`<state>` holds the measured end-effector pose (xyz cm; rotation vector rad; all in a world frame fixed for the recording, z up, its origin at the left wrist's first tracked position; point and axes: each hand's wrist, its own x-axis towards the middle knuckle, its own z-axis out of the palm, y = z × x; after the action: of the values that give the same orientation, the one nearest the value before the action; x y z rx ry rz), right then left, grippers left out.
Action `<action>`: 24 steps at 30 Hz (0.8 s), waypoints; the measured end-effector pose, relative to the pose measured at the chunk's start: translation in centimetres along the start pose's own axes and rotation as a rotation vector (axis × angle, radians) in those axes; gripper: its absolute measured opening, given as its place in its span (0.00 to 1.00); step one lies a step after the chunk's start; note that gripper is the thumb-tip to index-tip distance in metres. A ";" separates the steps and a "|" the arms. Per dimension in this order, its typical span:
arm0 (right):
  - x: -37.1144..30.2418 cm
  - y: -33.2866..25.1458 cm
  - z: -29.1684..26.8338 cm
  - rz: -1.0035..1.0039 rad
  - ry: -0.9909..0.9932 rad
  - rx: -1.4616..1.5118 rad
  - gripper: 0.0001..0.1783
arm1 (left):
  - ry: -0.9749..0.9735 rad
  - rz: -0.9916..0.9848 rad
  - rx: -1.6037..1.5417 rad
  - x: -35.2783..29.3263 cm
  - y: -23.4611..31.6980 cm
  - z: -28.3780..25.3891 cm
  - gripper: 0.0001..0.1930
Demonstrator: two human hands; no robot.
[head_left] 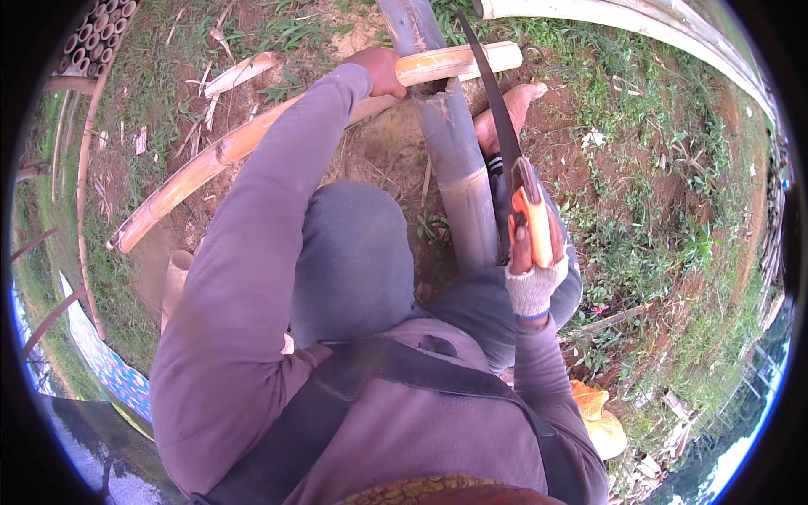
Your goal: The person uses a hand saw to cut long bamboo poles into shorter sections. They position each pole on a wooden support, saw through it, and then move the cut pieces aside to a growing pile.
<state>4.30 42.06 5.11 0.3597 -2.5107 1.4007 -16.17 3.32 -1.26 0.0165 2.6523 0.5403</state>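
Note:
My left hand (376, 71) is closed around a long yellowish bamboo pole (220, 154) near its far right end. That pole lies across a thicker grey bamboo trunk (463, 160), which has a notch cut where they cross. My right hand (536, 257), in a whitish fingerless glove, grips the orange handle of a handsaw (502, 118). The saw's dark curved blade points away from me. It crosses the pole close to its cut end, right of my left hand; whether the teeth touch the bamboo I cannot tell.
My bare foot (512, 114) is beside the trunk, near the blade. A short bamboo piece (175, 282) stands by my left arm. Cut bamboo tubes (91, 42) are stacked far left. A pale pole (623, 17) lies far right. An orange-yellow bag (599, 419) sits at lower right.

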 end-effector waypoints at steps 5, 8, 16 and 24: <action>3.9 0.3 2.0 -0.199 0.015 -0.224 0.24 | 0.015 0.045 -0.015 0.4 0.6 0.2 0.32; 8.8 -1.7 4.6 0.003 0.005 0.001 0.21 | -0.010 0.085 -0.061 0.5 1.0 -0.4 0.31; -0.2 -2.8 -1.5 0.045 -0.036 -0.009 0.24 | -0.011 0.065 -0.055 1.6 -1.2 0.8 0.32; 5.1 -1.7 1.3 -0.270 0.012 -0.260 0.22 | -0.065 0.103 -0.091 2.5 -1.2 -0.3 0.34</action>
<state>-0.05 39.65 7.46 0.6074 -2.4806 0.9607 -18.50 2.35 -2.43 0.1421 2.5717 0.6815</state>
